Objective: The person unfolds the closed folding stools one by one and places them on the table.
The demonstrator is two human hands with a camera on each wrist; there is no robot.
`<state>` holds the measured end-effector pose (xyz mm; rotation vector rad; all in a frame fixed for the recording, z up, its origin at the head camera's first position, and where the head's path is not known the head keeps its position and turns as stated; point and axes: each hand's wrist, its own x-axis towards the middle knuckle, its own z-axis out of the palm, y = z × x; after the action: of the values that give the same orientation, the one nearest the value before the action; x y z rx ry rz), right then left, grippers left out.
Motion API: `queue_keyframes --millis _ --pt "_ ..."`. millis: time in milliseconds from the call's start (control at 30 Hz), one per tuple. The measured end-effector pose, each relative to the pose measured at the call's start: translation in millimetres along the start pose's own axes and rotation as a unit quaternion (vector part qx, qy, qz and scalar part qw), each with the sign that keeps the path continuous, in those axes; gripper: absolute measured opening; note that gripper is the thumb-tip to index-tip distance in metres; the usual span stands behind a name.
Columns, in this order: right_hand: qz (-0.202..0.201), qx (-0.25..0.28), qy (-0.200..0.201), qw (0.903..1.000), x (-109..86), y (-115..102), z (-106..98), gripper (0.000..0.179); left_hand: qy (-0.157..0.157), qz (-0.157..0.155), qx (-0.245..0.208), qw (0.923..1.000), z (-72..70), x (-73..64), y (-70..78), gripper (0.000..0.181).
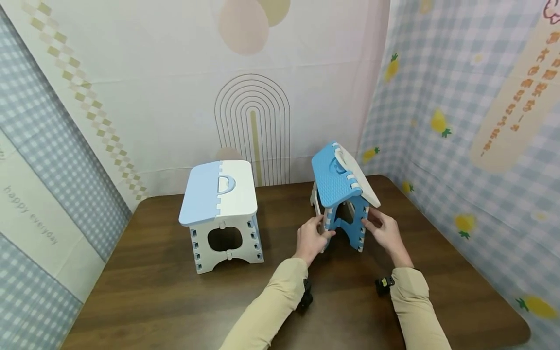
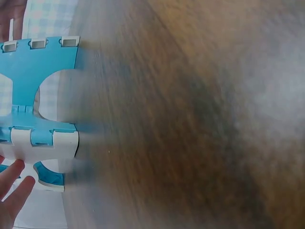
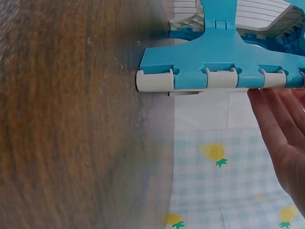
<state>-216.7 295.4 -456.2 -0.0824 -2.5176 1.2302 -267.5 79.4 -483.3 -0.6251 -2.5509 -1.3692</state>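
Note:
A blue-and-white folding stool (image 1: 332, 177) stands partly folded on the table, its seat raised into a ridge along the middle and its blue end panel (image 2: 35, 62) creased inward. My left hand (image 1: 311, 239) holds the stool's left leg, thumb in front and fingers along the white outer side. On the opposite side, my right hand (image 1: 387, 233) grips the right leg edge between thumb and fingers. From the right wrist, those fingers (image 3: 271, 112) lie extended against the outside of the white hinge edge (image 3: 221, 78). The stool's far legs are mostly hidden.
A second folding stool (image 1: 220, 194), pale blue and white, stands fully unfolded to the left. Both stools are on a dark wooden table (image 1: 144, 301). Patterned cloth (image 1: 153, 73) hangs behind, and checked cloth (image 1: 459, 136) borders the right side.

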Motion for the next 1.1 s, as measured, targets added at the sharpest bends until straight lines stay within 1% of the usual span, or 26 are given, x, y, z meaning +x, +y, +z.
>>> queue_keyframes --millis 300,500,733,933,1100 --pt "-0.014 -0.011 0.010 0.9998 1.9 1.2 0.1 0.051 0.013 0.008 0.001 0.9999 -3.5 0.7 -3.0 0.042" --pt "-0.009 -0.010 0.006 0.9999 3.5 3.3 -0.9 0.052 0.015 0.006 0.000 0.9999 -5.3 -1.0 -4.0 0.038" --pt "-0.012 -0.023 0.009 0.9996 4.3 3.1 -2.7 0.050 0.017 0.011 -0.002 0.9998 -7.6 -1.4 -4.6 0.040" --pt "-0.005 -0.009 -0.003 0.9999 3.4 4.2 -4.4 0.052 0.022 0.015 0.003 0.9996 -9.1 -1.4 -6.9 0.039" --pt "-0.010 -0.013 0.003 0.9999 3.7 8.0 -3.8 0.052 0.020 0.015 0.001 0.9997 -10.2 -2.2 -8.8 0.040"
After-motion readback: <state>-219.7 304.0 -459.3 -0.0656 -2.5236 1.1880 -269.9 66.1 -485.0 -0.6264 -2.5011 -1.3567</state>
